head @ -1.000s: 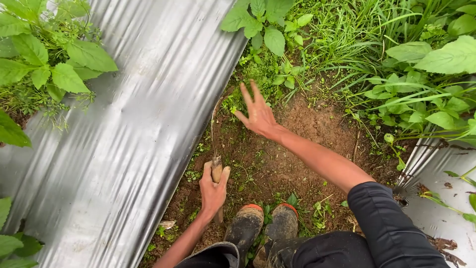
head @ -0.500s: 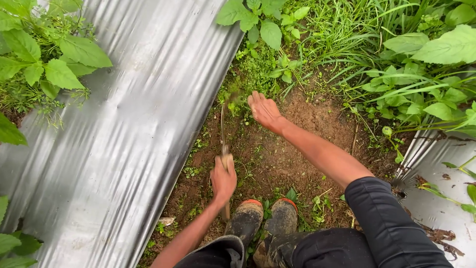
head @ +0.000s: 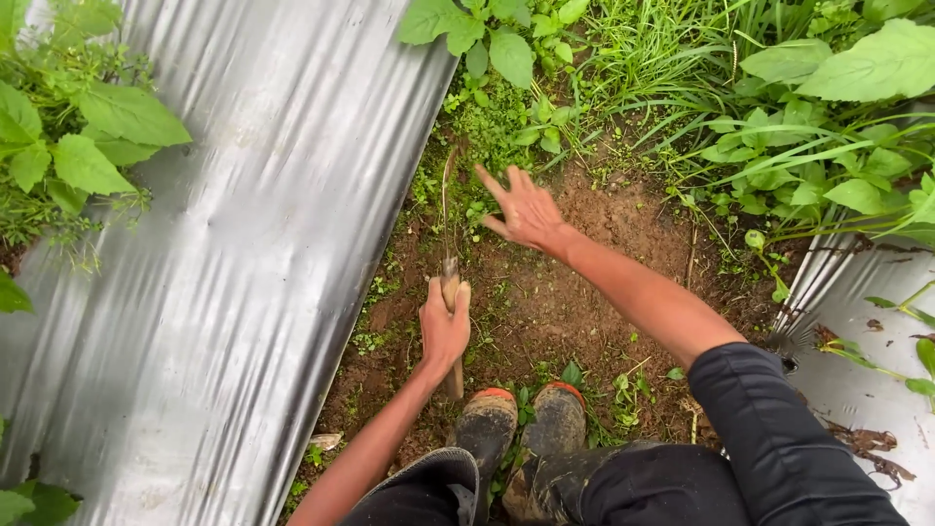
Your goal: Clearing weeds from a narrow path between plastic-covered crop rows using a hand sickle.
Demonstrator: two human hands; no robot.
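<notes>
My left hand [head: 443, 329] grips the wooden handle of a small sickle [head: 450, 278]. Its thin curved blade reaches forward over the soil toward low weeds [head: 477, 209] by the sheet's edge. My right hand [head: 524, 209] is stretched out, fingers spread, just above the bare brown soil [head: 575, 292] and next to those weeds, holding nothing. My muddy boots [head: 521, 429] stand close together on the soil below both hands.
A wide silvery plastic mulch sheet [head: 214, 263] covers the ground on the left. Another strip of mulch sheet [head: 857, 331] lies at the right. Leafy plants and grass [head: 779, 107] crowd the top and right; more leaves [head: 78, 136] sit at the upper left.
My left hand has pushed the sickle forward toward the weeds. My right hand stayed spread above the soil, shifting slightly within the view.
</notes>
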